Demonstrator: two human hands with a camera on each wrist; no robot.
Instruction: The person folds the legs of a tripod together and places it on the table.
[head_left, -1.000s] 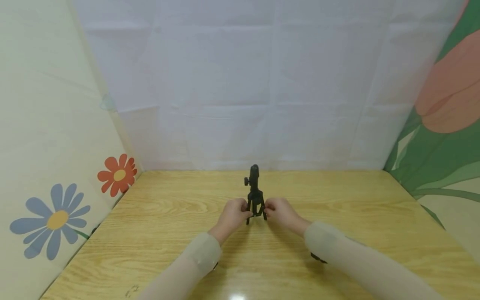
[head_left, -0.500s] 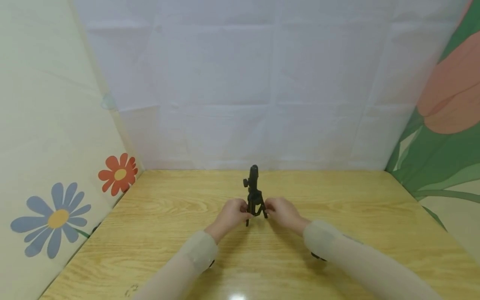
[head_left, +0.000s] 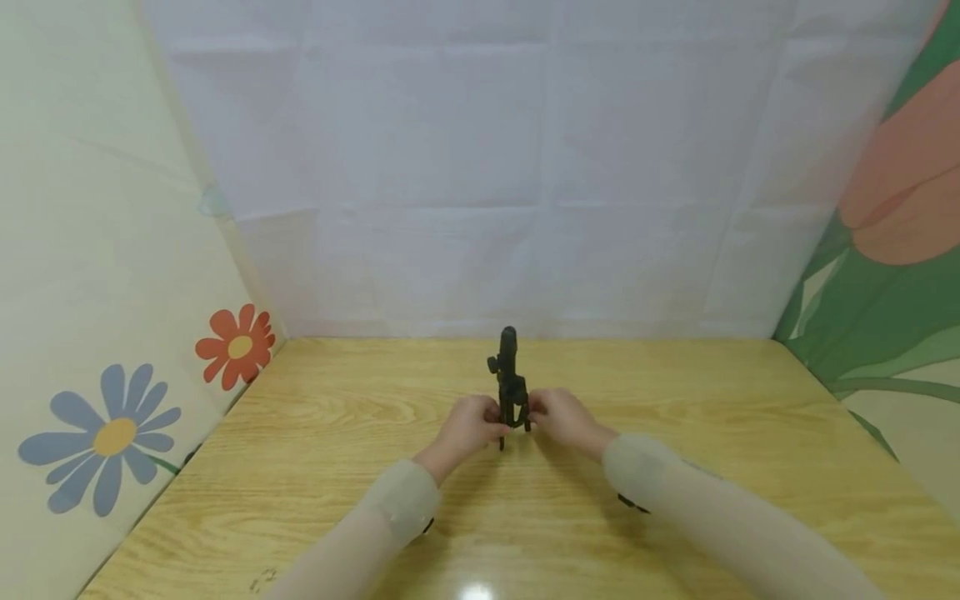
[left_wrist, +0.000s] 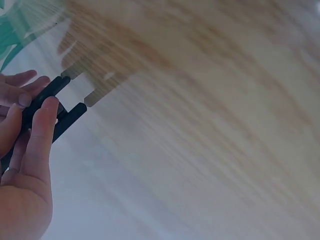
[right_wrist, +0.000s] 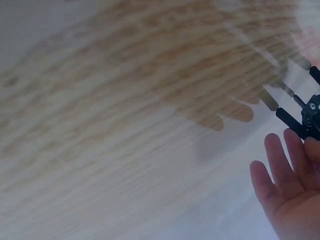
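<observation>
Tripod [head_left: 508, 350] near upright, below centre of head view. Left hand [head_left: 467, 425] pinches one leg [head_left: 502, 442]; right hand [head_left: 562, 417] another, spare fingers [right_wrist: 278, 160] extended. Probably light, stiff, smooth; hinges likely weakest. Best hold: mid-leg.

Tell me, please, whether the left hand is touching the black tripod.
Touching: the left wrist view shows the left hand gripping one leg of the black tripod.

In grip: tripod [head_left: 512, 388], plastic-looking, matt, with shiny metal-looking rivet [right_wrist: 313, 106]. Under grip: table [head_left: 675, 417], wood-grained, smooth, glossy, reflective. Nearer than grip: sleeves [head_left: 345, 537], matt cloth. Beyond: backdrop [head_left: 465, 150], cloth-like, matt, creased.
</observation>
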